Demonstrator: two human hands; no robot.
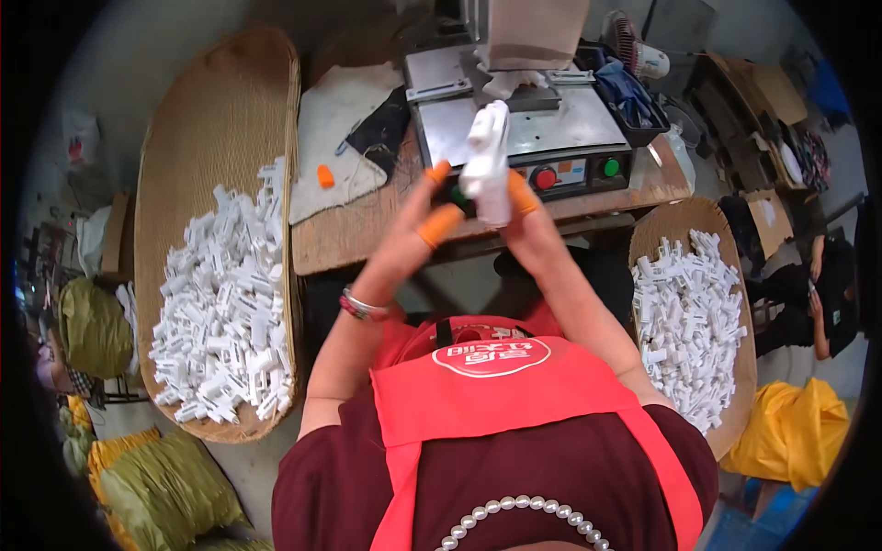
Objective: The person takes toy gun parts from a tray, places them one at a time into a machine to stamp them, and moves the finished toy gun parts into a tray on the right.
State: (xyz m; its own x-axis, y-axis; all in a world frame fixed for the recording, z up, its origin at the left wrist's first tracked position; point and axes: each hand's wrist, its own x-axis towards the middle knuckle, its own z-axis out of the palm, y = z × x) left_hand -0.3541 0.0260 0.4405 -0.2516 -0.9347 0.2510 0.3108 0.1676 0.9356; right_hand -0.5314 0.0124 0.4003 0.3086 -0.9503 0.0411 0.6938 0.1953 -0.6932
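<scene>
Status: 1 white plastic cluster (490, 165) is in hand, up in front of the machine (574, 129), over the bench edge. Right hand (528, 220) looks to be gripping it from its right side; left hand (404, 243) is open, fingers spread, just beside it. Fingers wear orange covers (441, 225).

Stock: 2 woven baskets. Left basket (207, 101) has a big white heap (225, 321), upper end bare; right basket (675, 218) carries another heap (689, 321). My read: work is mid-batch, lots of pieces around. Can't tell which heap is done and which is left, so no percentage.

Unclear: left hand is motion-blurred, contact with the cluster not readable. Right-hand fingers are mostly hidden behind it, so how many pieces it holds is unknown. White stuff (510, 84) under the machine's upper box (533, 32) is hard to identify; that box is cut off at the top.
</scene>
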